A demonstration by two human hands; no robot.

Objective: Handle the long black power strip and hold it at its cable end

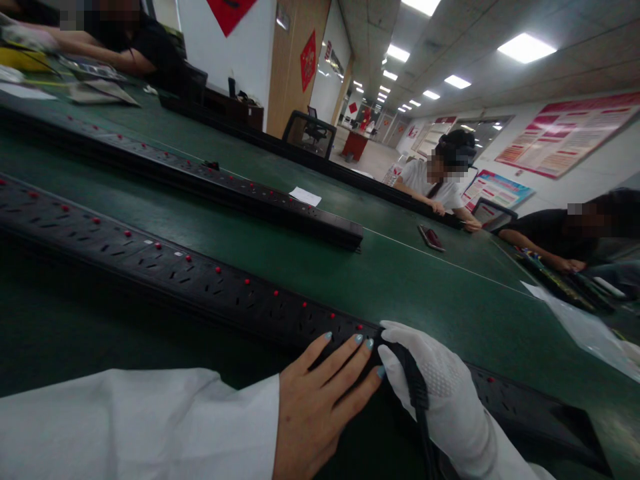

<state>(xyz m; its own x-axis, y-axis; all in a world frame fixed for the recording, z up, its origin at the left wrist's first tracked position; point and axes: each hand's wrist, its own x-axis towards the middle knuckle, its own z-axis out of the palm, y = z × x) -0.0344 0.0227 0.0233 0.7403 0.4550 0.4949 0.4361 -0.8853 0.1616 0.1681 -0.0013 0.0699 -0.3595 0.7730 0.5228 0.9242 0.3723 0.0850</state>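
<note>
A long black power strip with red indicator lights runs across the green table from the left edge to the lower right. My bare left hand lies flat on it, fingers spread, beside one of its sockets. In a white dotted glove, my right hand is closed round a black plug at the strip. From the plug a black cable runs down toward the bottom edge. The plug's front is hidden by my fingers, so I cannot tell whether it sits in a socket.
A second black power strip lies farther back, near a paper slip. A phone rests on the green table. One person handles a long black strip across the table; others work at far left and right. Clear plastic lies at right.
</note>
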